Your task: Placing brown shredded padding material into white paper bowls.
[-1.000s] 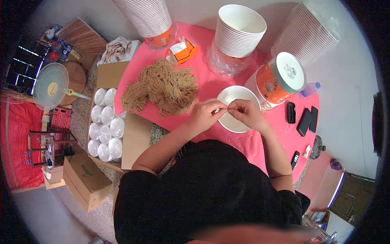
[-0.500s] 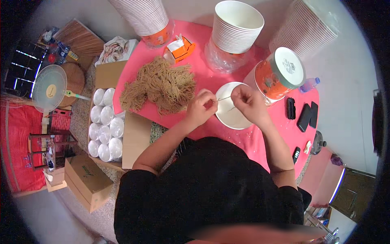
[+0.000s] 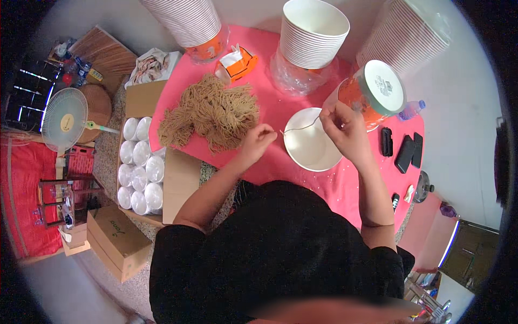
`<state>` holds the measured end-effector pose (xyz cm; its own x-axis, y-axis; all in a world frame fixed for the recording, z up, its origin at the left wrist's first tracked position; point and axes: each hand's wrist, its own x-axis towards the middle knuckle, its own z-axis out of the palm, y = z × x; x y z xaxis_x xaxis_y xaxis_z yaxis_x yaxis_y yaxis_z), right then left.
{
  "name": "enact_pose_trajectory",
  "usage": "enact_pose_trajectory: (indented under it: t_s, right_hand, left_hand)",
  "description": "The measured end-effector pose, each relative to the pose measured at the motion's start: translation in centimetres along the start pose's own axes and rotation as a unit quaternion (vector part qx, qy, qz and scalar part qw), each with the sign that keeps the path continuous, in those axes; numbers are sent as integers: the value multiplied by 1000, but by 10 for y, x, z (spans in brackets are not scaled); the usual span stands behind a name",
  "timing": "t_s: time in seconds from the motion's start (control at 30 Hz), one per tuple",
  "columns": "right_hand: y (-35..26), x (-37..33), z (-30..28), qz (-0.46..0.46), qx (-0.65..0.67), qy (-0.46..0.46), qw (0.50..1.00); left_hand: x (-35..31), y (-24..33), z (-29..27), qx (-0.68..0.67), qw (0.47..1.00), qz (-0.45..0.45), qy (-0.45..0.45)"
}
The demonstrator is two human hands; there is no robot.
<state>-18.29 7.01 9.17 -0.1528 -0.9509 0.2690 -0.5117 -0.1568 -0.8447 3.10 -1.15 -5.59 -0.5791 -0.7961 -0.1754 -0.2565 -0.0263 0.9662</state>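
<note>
My right hand is closed in a pinch on a thin brown string. The string hangs in a slack curve over a white paper tub, its free end near the tub's left rim. Just left of that end is my left hand, its fingers bent and a little apart, with nothing visible in them. Behind the left hand lies a tangled heap of brown strings on the pink-covered table. Close beyond my right hand, an orange patterned tub stands upside down, its white base up.
Tall stacks of white tubs line the wall, with an orange tissue pack between them. Phones, a black case and a plastic bottle sit at the right. A carton of wrapped cups stands left, near a fan.
My left hand has moved left and come away from the string. My right hand has shifted right with the string, which has gone from fairly straight to a slack curve.
</note>
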Motion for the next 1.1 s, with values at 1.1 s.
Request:
enact_pose_trajectory:
  t_s: [1.1]
  right_hand:
    - [44, 19, -10, 80, 450, 53, 888]
  left_hand:
    - [-42, 60, 14, -198, 965, -24, -172]
